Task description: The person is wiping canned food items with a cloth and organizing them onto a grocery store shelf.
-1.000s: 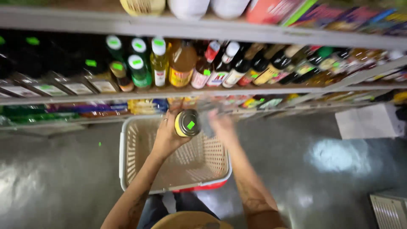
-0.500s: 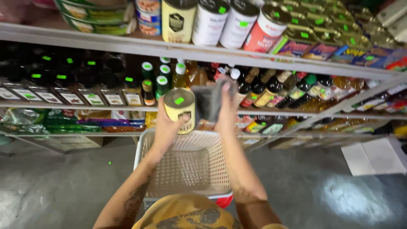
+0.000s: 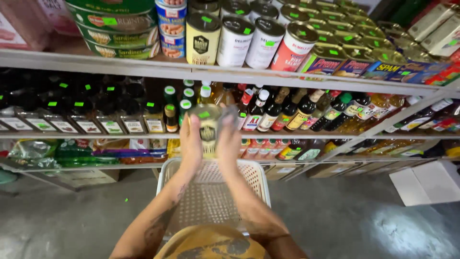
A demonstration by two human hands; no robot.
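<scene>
Both hands are raised in front of the shelves, holding a pale yellow cylindrical tin can with a metal lid and a small green sticker (image 3: pixel 209 128) between them. The left hand (image 3: pixel 190 144) presses against the can's left side, its fingers (image 3: pixel 185 125) stretched upward along the wall and lying close together. The right hand (image 3: pixel 229 143) closes on the opposite side, its fingers (image 3: pixel 232 120) wrapped around the right edge, where a blurred grey patch, perhaps a cloth, sits against the can; what it is cannot be told. So the can stands upright, clamped between the two palms, with its lid rising just above the fingertips.

The can hangs above the far rim of a white perforated plastic shopping basket (image 3: pixel 249 175), which sits below the forearms. Right behind it stands a row of dark sauce bottles with red and white caps (image 3: pixel 273 112) on the middle metal shelf (image 3: pixel 96 135). On the shelf above stands a matching pale yellow tin (image 3: pixel 202 39) beside tall white cylindrical tins (image 3: pixel 249 43) and flat green oval fish tins (image 3: pixel 115 26). The floor is grey polished concrete (image 3: pixel 335 216).
</scene>
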